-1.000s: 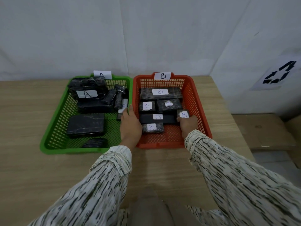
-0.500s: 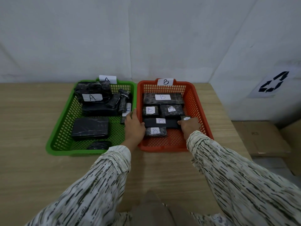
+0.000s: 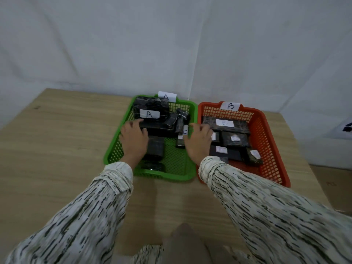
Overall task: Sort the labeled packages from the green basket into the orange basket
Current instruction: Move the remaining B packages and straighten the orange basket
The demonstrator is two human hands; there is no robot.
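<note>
Though both open and empty, left hand (image 3: 134, 140) and right hand (image 3: 198, 143) over green basket (image 3: 122, 141) packages (image 3: 150, 113).

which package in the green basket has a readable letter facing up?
The big black package at the far end: its white label reads A.

1. The table (image 3: 57, 159) fills the lower half of the frame; the wall (image 3: 171, 44) stands behind it.
2. Two baskets sit side by side at the centre, touching: basket A (image 3: 116, 149) on the left, basket B (image 3: 274, 149) on the right.
3. Packages lie in both; the package marked A (image 3: 150, 111) is at the back of the left one.
4. The left hand (image 3: 134, 141) is over basket A, and the right hand (image 3: 198, 141) over the border between the baskets.
</note>
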